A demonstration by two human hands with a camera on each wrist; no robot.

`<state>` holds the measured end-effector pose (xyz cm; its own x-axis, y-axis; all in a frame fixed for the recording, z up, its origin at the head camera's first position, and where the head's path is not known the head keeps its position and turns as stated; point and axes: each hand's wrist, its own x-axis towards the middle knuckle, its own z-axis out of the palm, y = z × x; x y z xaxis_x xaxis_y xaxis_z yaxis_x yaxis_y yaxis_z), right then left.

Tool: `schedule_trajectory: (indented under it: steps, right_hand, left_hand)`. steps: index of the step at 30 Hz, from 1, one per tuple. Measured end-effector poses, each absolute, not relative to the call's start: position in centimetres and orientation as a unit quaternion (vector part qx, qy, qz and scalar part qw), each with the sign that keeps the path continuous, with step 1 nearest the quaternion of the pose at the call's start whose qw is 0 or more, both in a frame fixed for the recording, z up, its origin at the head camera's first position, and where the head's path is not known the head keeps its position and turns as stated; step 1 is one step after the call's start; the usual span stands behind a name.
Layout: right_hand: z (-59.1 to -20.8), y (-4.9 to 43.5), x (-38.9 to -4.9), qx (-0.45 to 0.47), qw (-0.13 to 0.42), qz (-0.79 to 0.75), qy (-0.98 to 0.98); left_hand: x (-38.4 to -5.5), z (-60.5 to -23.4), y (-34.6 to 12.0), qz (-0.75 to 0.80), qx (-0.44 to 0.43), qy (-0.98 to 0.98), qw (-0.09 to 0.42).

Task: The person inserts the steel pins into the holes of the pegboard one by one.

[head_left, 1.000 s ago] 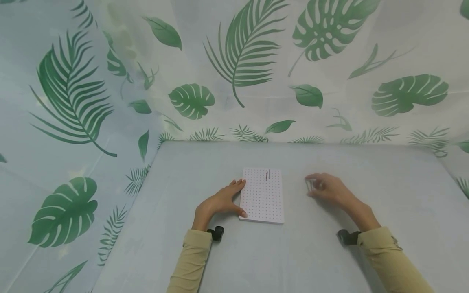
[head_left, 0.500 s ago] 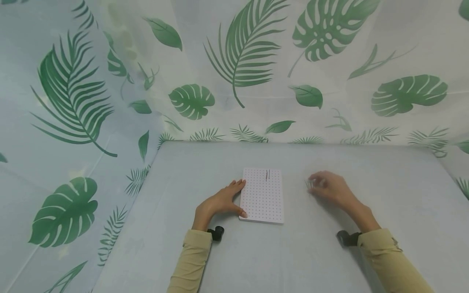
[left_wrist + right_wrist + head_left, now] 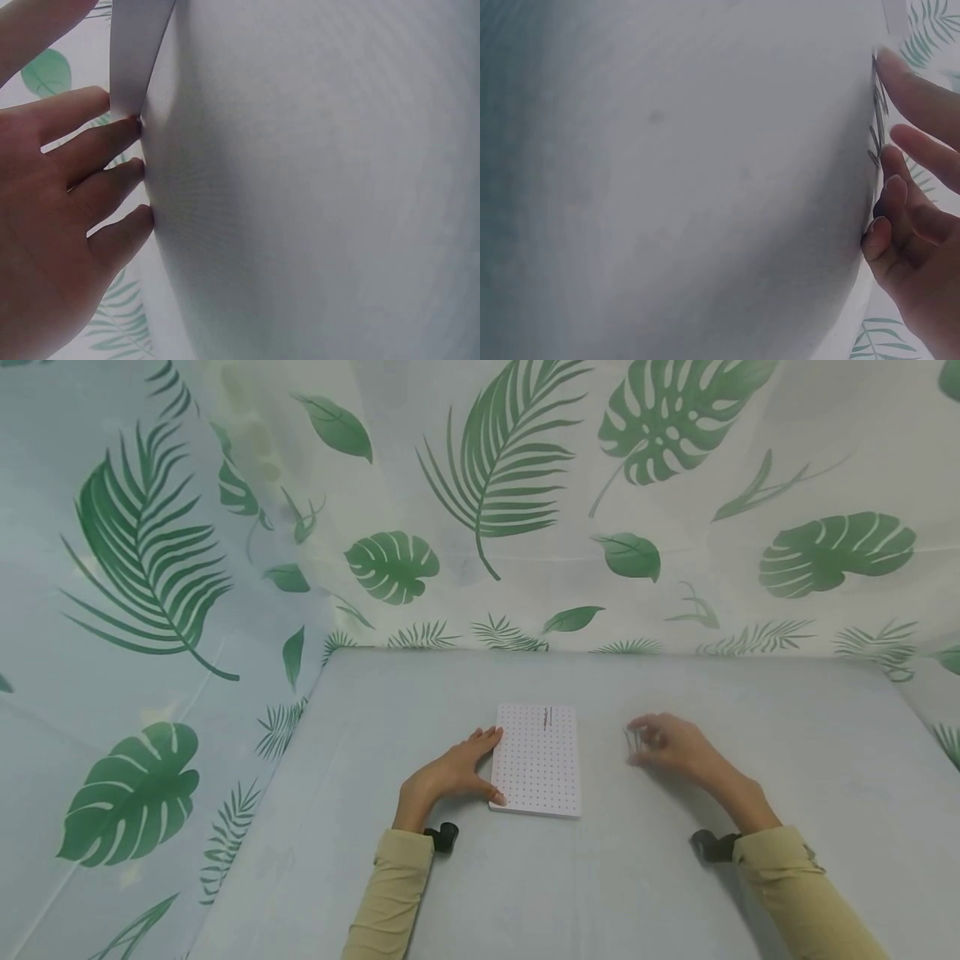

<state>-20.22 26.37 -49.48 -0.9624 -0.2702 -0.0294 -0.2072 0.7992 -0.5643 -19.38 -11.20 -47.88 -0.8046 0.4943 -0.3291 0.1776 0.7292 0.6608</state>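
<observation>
A white board with a grid of small holes (image 3: 536,772) lies flat on the table. Two thin dark pins (image 3: 548,718) show near its far edge; whether they stand upright I cannot tell. My left hand (image 3: 453,772) rests against the board's left side, thumb at the near corner, fingers stretched along the edge. In the left wrist view the board's side (image 3: 139,56) meets the fingertips. Right of the board, my right hand (image 3: 678,747) is low over the table, its fingertips touching around several thin metal pins (image 3: 877,112) that lie loose there. Thumb and forefinger stand apart.
The pale cloth-covered table (image 3: 525,885) spreads around the board and both hands. A white curtain with green leaves (image 3: 510,560) hangs behind it and along the left side. Black wrist cameras (image 3: 442,837) sit by the cuffs.
The right hand's fingertips drew back slightly over the loose pins, then spread forward again, and the pins shifted a little. The left hand and the board have stayed still.
</observation>
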Motion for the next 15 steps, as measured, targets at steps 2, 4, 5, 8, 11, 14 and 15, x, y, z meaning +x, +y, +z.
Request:
schedule_trajectory:
  steps: [2, 4, 5, 8, 11, 14, 15]
  right_hand:
    - [-49.59, 26.37, -20.28, -0.139, 0.054, -0.282, 0.948]
    - [-49.62, 26.35, -20.29, -0.146, 0.051, -0.276, 0.949]
    - [-49.62, 26.35, -20.27, -0.148, 0.049, -0.276, 0.948]
    - [-49.57, 26.29, -20.23, -0.148, 0.047, -0.276, 0.948]
    - [-49.51, 26.24, -20.18, -0.139, 0.045, -0.278, 0.949]
    - [-49.43, 26.21, -20.10, -0.126, 0.035, -0.282, 0.950]
    - [-49.40, 26.24, -20.05, -0.123, 0.030, -0.285, 0.950]
  left_hand:
    - [-19.35, -47.87, -11.22, 0.315, 0.186, 0.897, 0.250]
    - [-19.37, -47.92, -11.22, 0.313, 0.185, 0.897, 0.250]
    - [-19.38, -47.96, -11.22, 0.313, 0.185, 0.897, 0.250]
    - [-19.39, -48.00, -11.23, 0.314, 0.183, 0.898, 0.250]
    - [-19.36, -48.03, -11.23, 0.316, 0.182, 0.897, 0.250]
    - [-19.32, -48.04, -11.23, 0.317, 0.182, 0.897, 0.249]
    - [-19.33, -48.04, -11.23, 0.316, 0.183, 0.897, 0.248]
